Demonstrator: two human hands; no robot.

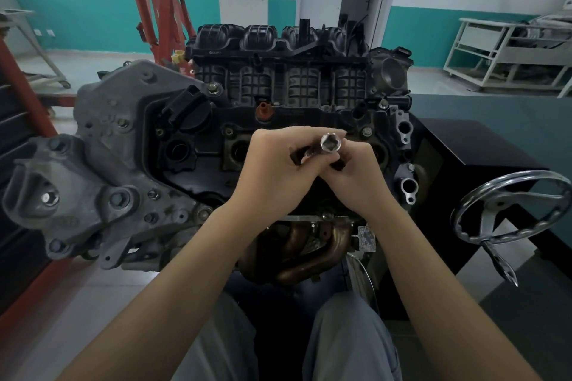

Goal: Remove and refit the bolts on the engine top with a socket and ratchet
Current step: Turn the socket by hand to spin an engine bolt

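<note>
Closely paired, the left hand (275,170) and the right hand (356,173) met above the middle of the engine top (309,120). Both held one tool between them: the left hand's fingers were curled round a dark bar, presumably the ratchet (298,155), and the right hand's fingers pinched its other end just under the socket (330,142). The socket's open mouth faced up toward the head camera, six-sided inside, bright and polished, and held clear of the engine.

Progress, judged: the tool was off the bolts and in the air, so no turning was under way. Several bolts (367,132) sat in their holes along the cover's far edge; whether these were untouched or already refitted I could not tell. Most of the task appeared to remain.

Materials: the cover was black, dull and oily, with deep round wells (178,151). A brown-red plug (263,111) stood upright near its far edge. Behind it sat a ribbed black plastic intake manifold (278,49). To the left, a rough grey cast housing (108,139) carried its own bolt heads. Below the wrists, curved rusty-brown exhaust pipes (309,254) showed. A chromed handwheel (510,210) gleamed at the right.
</note>
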